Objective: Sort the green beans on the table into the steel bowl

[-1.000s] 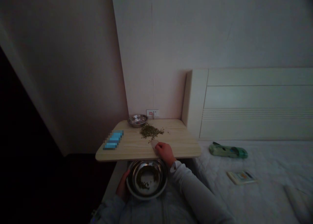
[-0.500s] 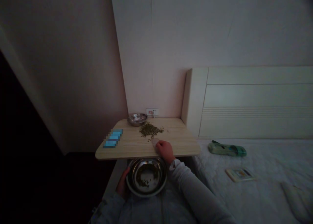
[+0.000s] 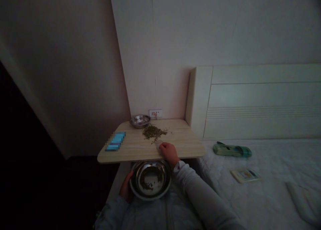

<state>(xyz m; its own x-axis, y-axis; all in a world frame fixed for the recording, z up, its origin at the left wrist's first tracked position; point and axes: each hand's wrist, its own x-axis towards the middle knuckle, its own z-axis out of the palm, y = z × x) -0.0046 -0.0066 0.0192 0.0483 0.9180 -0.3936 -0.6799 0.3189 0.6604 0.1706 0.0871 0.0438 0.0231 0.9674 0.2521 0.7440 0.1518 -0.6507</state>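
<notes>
Dried green bits (image 3: 153, 132) sit in a loose heap toward the back of a light wood-look tabletop (image 3: 183, 149), with a few strays off to the right. Going left to right, there's a blue rectangular thing (image 3: 115, 141) on the table, but it's pixelated, so no label or writing can be read. Up by the wall is a small steel bowl (image 3: 139, 121), just beside the heap, and behind it a wall socket (image 3: 155, 114) with a little red mark, nothing readable at this quality.

Below the table edge, the left hand (image 3: 126, 190) is curled around the rim of a big steel bowl (image 3: 150, 193) held against the person's front, with more green bits (image 3: 146, 184) inside. The table edge overlaps the bowl's far rim. The right hand (image 3: 169, 153) rests on the tabletop, fingers closed on a pale flat piece (image 3: 158, 144) near the heap. Could be a scraper or a card, hard to tell in this light.

Further right, a green plastic case (image 3: 232, 150) and a small booklet (image 3: 245, 176) lie on the white bed (image 3: 273, 193), its print too small to read. A pale headboard (image 3: 260, 103) stands behind them.
</notes>
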